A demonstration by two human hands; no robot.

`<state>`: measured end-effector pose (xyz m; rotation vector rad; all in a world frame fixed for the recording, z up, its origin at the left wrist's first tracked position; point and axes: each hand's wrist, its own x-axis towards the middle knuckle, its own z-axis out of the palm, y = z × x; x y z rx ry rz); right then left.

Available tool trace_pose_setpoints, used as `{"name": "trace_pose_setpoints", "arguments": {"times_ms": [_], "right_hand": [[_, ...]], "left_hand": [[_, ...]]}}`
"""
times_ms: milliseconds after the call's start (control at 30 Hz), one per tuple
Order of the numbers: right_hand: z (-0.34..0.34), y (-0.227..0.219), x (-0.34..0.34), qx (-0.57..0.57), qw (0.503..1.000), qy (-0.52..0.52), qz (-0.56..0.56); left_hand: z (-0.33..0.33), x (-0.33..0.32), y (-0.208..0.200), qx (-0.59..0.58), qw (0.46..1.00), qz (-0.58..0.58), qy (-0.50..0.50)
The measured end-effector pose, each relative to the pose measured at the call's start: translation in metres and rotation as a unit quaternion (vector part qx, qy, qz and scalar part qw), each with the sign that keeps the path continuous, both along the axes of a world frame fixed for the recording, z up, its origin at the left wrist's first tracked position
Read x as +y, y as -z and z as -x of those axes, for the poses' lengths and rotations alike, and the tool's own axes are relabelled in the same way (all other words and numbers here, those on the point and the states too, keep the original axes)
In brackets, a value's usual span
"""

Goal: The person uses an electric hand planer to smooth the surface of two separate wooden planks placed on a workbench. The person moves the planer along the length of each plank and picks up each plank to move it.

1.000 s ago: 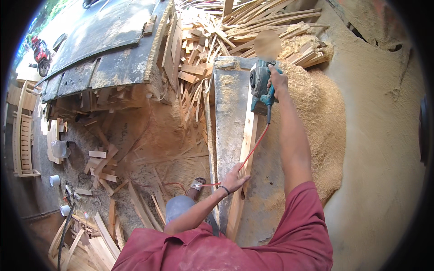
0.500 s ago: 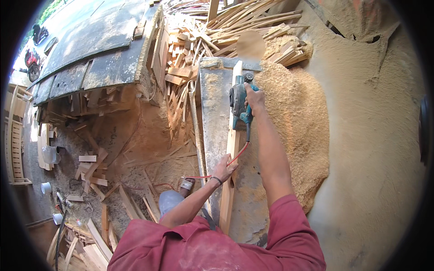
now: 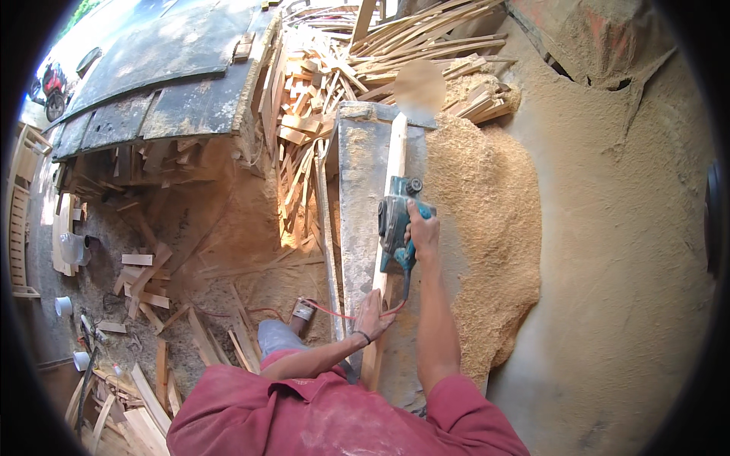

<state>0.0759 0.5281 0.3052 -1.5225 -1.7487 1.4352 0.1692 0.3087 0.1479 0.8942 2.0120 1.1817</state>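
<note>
My right hand (image 3: 423, 229) is wrapped around the handle of a teal and dark electric hand planer (image 3: 397, 220). The planer sits on a long pale wooden beam (image 3: 397, 152), part way along it. My left hand (image 3: 372, 313) lies on the same beam nearer to me, behind the planer, its fingers stretched out along the wood. The planer's cord runs back past my left hand, where it joins a red cable (image 3: 334, 312). Beneath the beam is a worn grey workbench (image 3: 357, 197) dusted with wood shavings.
A thick heap of shavings (image 3: 494, 228) borders the bench on the right. Offcuts and thin strips (image 3: 426, 38) pile up beyond it. To the left stands a dark-topped shelter (image 3: 182, 99), with scrap boards (image 3: 144, 285) on the floor. White cups (image 3: 63, 306) lie farther left.
My right hand has drawn the planer back along the beam toward me. My left hand has shifted slightly nearer to me, its fingers now pointing forward along the wood. The view has shifted slightly.
</note>
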Motion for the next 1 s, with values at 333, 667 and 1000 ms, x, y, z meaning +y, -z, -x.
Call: {"name": "trace_pose_setpoints", "arguments": {"times_ms": [333,667,1000], "right_hand": [[0.025,-0.003,0.010,0.006,1.000,-0.005,-0.019],[0.094,-0.009,0.104,-0.002,0.999,-0.031,-0.035],[0.151,-0.012,0.159,0.019,0.998,-0.034,-0.052]], "left_hand": [[-0.008,-0.006,0.004,0.009,0.999,0.038,0.014],[-0.002,0.000,0.002,-0.004,0.997,0.067,0.027],[0.004,-0.003,-0.007,-0.035,0.995,0.085,0.035]]}}
